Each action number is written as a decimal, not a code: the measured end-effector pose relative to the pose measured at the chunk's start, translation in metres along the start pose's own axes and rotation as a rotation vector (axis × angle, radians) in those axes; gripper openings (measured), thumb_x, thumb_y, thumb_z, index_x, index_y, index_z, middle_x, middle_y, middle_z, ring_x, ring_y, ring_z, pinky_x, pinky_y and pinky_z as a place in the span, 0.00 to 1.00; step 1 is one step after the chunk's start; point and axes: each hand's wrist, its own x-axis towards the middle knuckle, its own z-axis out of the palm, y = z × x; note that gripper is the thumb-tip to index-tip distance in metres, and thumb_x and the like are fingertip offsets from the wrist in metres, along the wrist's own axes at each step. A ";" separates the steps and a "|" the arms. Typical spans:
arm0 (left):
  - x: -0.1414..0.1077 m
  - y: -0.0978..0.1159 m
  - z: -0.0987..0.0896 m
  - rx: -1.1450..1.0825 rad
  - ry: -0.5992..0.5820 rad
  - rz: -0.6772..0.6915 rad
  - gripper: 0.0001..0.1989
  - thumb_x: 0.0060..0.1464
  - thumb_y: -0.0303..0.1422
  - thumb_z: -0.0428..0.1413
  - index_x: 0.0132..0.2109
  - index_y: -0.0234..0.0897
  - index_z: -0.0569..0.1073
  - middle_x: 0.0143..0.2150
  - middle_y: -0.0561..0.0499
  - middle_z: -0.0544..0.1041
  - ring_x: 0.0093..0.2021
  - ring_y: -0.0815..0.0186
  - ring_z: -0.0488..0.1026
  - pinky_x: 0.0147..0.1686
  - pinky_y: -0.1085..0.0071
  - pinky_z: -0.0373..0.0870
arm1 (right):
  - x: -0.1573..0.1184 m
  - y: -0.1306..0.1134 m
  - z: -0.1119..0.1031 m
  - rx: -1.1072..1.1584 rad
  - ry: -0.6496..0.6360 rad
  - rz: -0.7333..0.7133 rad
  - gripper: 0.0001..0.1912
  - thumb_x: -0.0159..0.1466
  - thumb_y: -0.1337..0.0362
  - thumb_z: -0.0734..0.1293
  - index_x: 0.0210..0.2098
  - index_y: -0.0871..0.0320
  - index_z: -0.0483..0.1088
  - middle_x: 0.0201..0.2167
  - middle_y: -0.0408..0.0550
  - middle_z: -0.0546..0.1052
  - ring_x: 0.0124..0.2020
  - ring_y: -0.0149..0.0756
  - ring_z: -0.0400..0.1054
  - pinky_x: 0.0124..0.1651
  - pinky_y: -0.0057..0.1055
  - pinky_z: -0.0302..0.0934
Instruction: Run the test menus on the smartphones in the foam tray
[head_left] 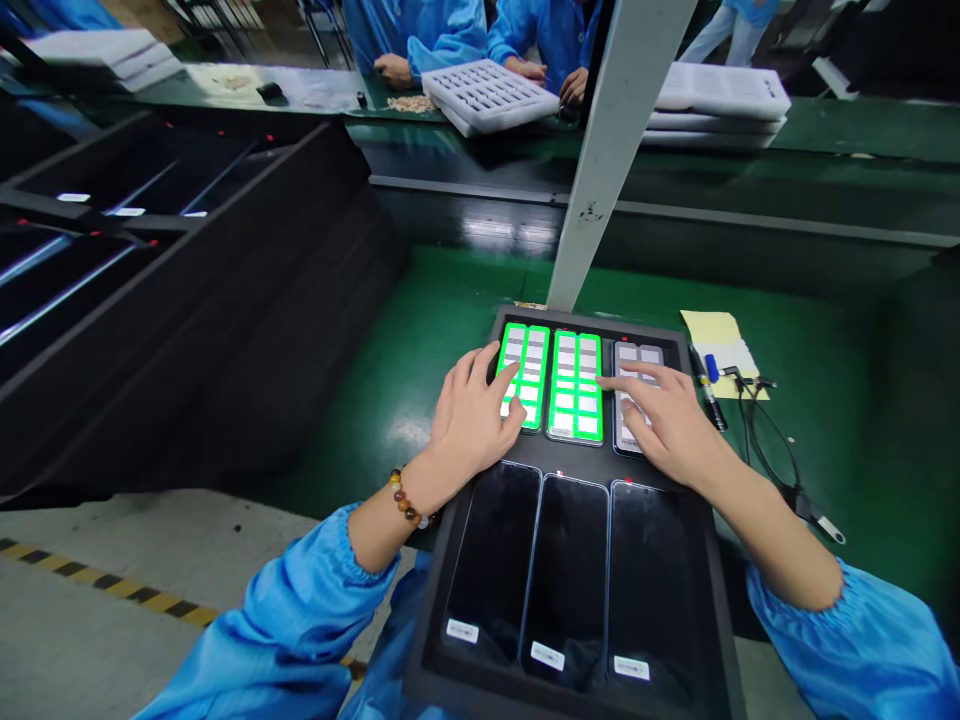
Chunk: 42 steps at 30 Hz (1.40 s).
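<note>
A black tray [574, 458] in front of me holds smartphones in two rows. In the far row, the left phone [534, 365] and the middle phone [576, 388] show bright green grids with white blocks. The right phone [626, 435] has a paler grid on its screen. Dark screens face up on several phones [566, 570] in the near row, each with a white label. My left hand [476, 415] lies spread over the left phone, fingers on or just above its screen. My right hand [667, 420] is open over the right phone, one fingertip reaching the middle phone's right edge.
A grey post [592, 190] rises behind the tray. Right of it lie a yellow notepad [709, 325], a marker [712, 395] and a black cable [765, 450]. A large black tray [247, 260] with dark phones stands left. Co-workers sit across, near white trays [491, 90].
</note>
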 end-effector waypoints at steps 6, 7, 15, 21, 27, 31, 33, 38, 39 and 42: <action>-0.002 0.000 0.001 0.042 0.033 -0.054 0.24 0.67 0.34 0.53 0.66 0.31 0.75 0.74 0.33 0.67 0.71 0.41 0.64 0.65 0.42 0.71 | 0.022 -0.009 0.008 0.020 0.029 -0.019 0.22 0.77 0.65 0.55 0.64 0.52 0.71 0.56 0.54 0.82 0.70 0.53 0.64 0.67 0.56 0.56; -0.003 0.000 0.001 0.040 0.043 -0.048 0.23 0.67 0.34 0.53 0.65 0.31 0.76 0.74 0.34 0.68 0.71 0.41 0.64 0.65 0.43 0.71 | 0.025 -0.012 0.009 0.030 0.017 -0.031 0.21 0.77 0.65 0.55 0.63 0.52 0.72 0.56 0.54 0.82 0.70 0.52 0.64 0.68 0.57 0.56; -0.010 0.000 -0.002 -0.044 0.130 -0.004 0.14 0.65 0.29 0.55 0.52 0.38 0.83 0.64 0.41 0.78 0.65 0.48 0.71 0.58 0.50 0.77 | 0.025 -0.019 0.009 0.026 0.015 -0.033 0.21 0.76 0.65 0.55 0.61 0.52 0.73 0.55 0.54 0.83 0.70 0.53 0.65 0.68 0.57 0.56; -0.006 0.000 -0.002 -0.061 0.020 0.123 0.19 0.66 0.29 0.54 0.60 0.41 0.81 0.69 0.43 0.74 0.68 0.49 0.69 0.61 0.50 0.75 | 0.024 -0.014 0.009 0.024 0.047 0.007 0.22 0.76 0.65 0.55 0.62 0.52 0.73 0.56 0.55 0.82 0.68 0.53 0.66 0.66 0.57 0.56; -0.003 0.000 -0.002 0.004 -0.013 0.038 0.25 0.67 0.35 0.54 0.68 0.42 0.74 0.77 0.38 0.63 0.74 0.43 0.62 0.70 0.43 0.65 | 0.043 -0.024 0.020 0.122 -0.038 -0.066 0.22 0.77 0.64 0.54 0.64 0.52 0.71 0.59 0.53 0.81 0.72 0.53 0.62 0.69 0.58 0.55; -0.005 0.001 0.001 0.084 0.047 -0.053 0.25 0.67 0.36 0.53 0.67 0.32 0.74 0.74 0.31 0.65 0.72 0.40 0.64 0.69 0.40 0.65 | 0.039 -0.019 0.015 0.089 -0.017 -0.035 0.22 0.77 0.65 0.54 0.64 0.51 0.72 0.55 0.53 0.83 0.72 0.53 0.63 0.69 0.58 0.54; -0.005 0.001 0.001 0.091 0.060 -0.031 0.24 0.67 0.35 0.53 0.65 0.30 0.75 0.73 0.31 0.67 0.72 0.40 0.64 0.70 0.41 0.65 | 0.032 -0.014 0.010 0.057 0.006 -0.006 0.23 0.77 0.65 0.54 0.64 0.50 0.72 0.56 0.53 0.82 0.71 0.52 0.65 0.68 0.58 0.55; 0.004 0.005 -0.001 0.017 -0.045 0.148 0.24 0.65 0.33 0.55 0.66 0.40 0.76 0.75 0.39 0.66 0.73 0.44 0.63 0.72 0.46 0.64 | 0.018 -0.005 0.004 0.014 0.047 0.024 0.22 0.77 0.64 0.55 0.63 0.52 0.73 0.56 0.55 0.82 0.70 0.52 0.66 0.66 0.56 0.57; 0.005 0.006 -0.001 0.007 -0.059 0.160 0.25 0.65 0.33 0.55 0.67 0.42 0.76 0.76 0.41 0.65 0.73 0.45 0.63 0.72 0.46 0.63 | 0.018 -0.005 0.004 0.014 0.049 0.023 0.22 0.77 0.64 0.55 0.63 0.52 0.73 0.56 0.56 0.82 0.70 0.53 0.66 0.66 0.56 0.58; 0.007 0.007 0.000 0.011 -0.047 0.126 0.25 0.66 0.33 0.54 0.67 0.43 0.76 0.76 0.41 0.65 0.74 0.46 0.62 0.73 0.46 0.63 | 0.023 -0.007 0.006 0.028 0.039 0.014 0.22 0.77 0.64 0.54 0.62 0.52 0.73 0.58 0.55 0.81 0.70 0.53 0.65 0.67 0.57 0.57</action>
